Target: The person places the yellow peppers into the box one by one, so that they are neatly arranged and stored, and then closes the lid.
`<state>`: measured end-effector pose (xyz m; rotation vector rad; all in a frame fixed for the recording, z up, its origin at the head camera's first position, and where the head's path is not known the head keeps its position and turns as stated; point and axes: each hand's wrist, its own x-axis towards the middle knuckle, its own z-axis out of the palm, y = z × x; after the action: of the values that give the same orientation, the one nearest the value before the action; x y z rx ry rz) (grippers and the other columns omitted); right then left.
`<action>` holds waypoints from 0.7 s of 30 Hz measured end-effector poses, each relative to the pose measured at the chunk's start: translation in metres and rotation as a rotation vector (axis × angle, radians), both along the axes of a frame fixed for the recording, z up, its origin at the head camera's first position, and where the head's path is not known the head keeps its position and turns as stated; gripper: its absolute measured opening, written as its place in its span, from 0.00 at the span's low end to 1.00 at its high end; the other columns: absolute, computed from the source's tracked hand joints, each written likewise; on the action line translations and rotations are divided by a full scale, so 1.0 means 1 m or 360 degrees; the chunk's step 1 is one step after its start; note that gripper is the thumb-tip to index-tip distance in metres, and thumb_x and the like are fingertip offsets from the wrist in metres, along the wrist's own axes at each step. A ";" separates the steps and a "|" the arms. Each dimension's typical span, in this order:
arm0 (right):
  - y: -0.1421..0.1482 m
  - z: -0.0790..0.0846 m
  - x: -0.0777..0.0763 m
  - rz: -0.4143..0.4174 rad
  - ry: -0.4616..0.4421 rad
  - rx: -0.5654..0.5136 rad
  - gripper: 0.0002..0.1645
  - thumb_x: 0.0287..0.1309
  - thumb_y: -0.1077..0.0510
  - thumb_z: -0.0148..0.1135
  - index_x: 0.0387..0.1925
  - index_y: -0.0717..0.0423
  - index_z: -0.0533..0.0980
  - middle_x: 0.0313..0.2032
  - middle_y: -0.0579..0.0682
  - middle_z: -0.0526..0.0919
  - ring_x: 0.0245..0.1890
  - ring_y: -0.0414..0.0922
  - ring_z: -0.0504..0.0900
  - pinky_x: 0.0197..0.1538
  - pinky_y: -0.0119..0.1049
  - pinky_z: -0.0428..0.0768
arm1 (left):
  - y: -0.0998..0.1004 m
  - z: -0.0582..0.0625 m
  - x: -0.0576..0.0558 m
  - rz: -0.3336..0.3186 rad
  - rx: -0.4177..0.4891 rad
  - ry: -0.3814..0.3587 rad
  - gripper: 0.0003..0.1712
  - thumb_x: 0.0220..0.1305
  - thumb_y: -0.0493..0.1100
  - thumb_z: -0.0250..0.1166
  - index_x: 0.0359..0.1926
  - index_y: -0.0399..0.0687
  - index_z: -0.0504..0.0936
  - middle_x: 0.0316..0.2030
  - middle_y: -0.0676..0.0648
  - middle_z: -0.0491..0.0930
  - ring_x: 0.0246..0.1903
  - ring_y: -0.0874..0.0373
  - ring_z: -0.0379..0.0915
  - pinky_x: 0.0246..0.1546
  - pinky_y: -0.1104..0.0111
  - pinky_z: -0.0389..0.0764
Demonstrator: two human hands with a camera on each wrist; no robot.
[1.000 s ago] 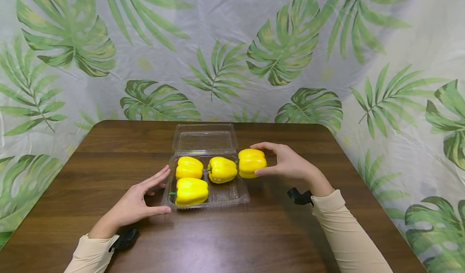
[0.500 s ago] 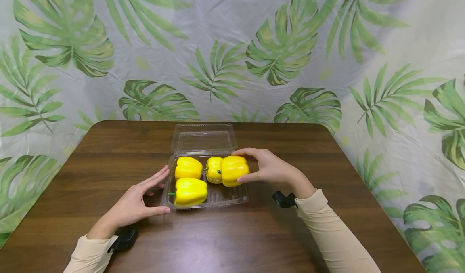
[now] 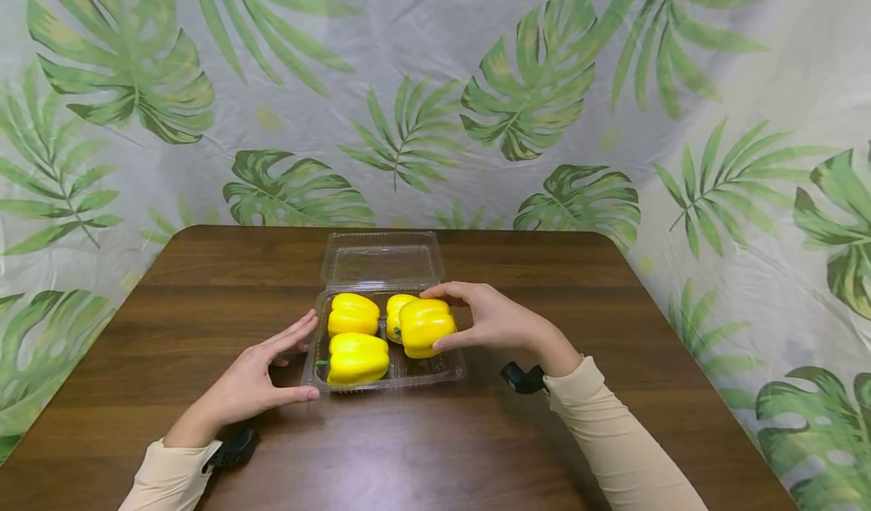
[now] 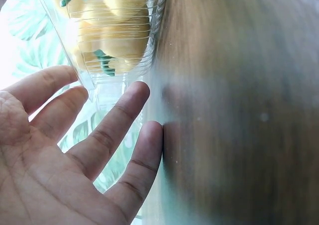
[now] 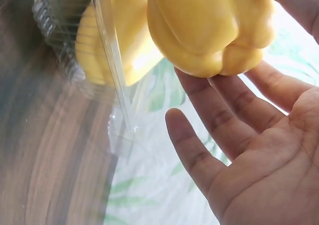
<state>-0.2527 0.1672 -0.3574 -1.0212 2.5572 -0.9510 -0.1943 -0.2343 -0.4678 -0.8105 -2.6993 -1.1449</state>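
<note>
A clear plastic clamshell box (image 3: 435, 371) lies with its lid folded back on the table. Two yellow bell peppers, a back one (image 3: 354, 314) and a front one (image 3: 358, 358), sit in its left half. Another yellow pepper (image 3: 395, 311) is at the back right, partly covered in the head view by the one I hold. My right hand (image 3: 500, 322) grips that held bell pepper (image 5: 209, 26) between thumb and fingers, over the box's right half. At the box's left side, my left hand (image 3: 255, 379) spreads its fingers, fingertips right at the rim.
The box's transparent lid (image 3: 382, 261) extends toward the far table edge. Brown wood (image 3: 408, 458) makes up the tabletop. A leaf-patterned cloth (image 3: 422, 118) hangs behind it. Each wrist wears a black device, such as the right one (image 3: 522, 377).
My right hand has carried its pepper leftward and slightly nearer, from beside the box to over its right half. The left hand stays in place at the box.
</note>
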 end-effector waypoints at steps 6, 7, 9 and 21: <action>-0.006 -0.005 0.001 0.0051 -0.0007 0.0011 0.46 0.55 0.47 0.84 0.73 0.49 0.74 0.68 0.44 0.82 0.67 0.45 0.79 0.74 0.53 0.76 | 0.000 0.000 0.001 -0.0001 -0.0001 0.0004 0.59 0.57 0.54 0.84 0.84 0.52 0.63 0.84 0.43 0.60 0.58 0.68 0.80 0.52 0.63 0.86; -0.007 -0.006 0.001 0.0058 -0.0010 0.0014 0.46 0.56 0.47 0.84 0.73 0.49 0.74 0.68 0.44 0.82 0.67 0.45 0.79 0.74 0.52 0.76 | 0.000 0.000 0.001 0.0000 -0.0001 0.0006 0.59 0.57 0.54 0.84 0.84 0.52 0.63 0.84 0.43 0.60 0.58 0.68 0.80 0.52 0.63 0.86; -0.009 -0.008 0.002 0.0074 -0.0016 0.0013 0.46 0.56 0.47 0.84 0.73 0.50 0.74 0.68 0.45 0.82 0.67 0.45 0.79 0.73 0.52 0.76 | 0.001 0.000 0.001 0.0000 -0.0002 0.0012 0.59 0.57 0.54 0.84 0.84 0.52 0.63 0.84 0.43 0.61 0.58 0.68 0.80 0.52 0.63 0.87; -0.018 -0.015 0.005 0.0121 0.0013 0.0069 0.45 0.57 0.45 0.83 0.72 0.51 0.74 0.68 0.46 0.81 0.67 0.46 0.78 0.73 0.51 0.76 | 0.000 0.000 0.000 -0.0011 0.0005 0.0037 0.59 0.57 0.53 0.84 0.83 0.51 0.64 0.83 0.42 0.61 0.57 0.68 0.80 0.51 0.63 0.87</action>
<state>-0.2481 0.1495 -0.3722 -1.1033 2.5147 -0.8695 -0.1942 -0.2338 -0.4676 -0.8284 -2.6773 -1.1338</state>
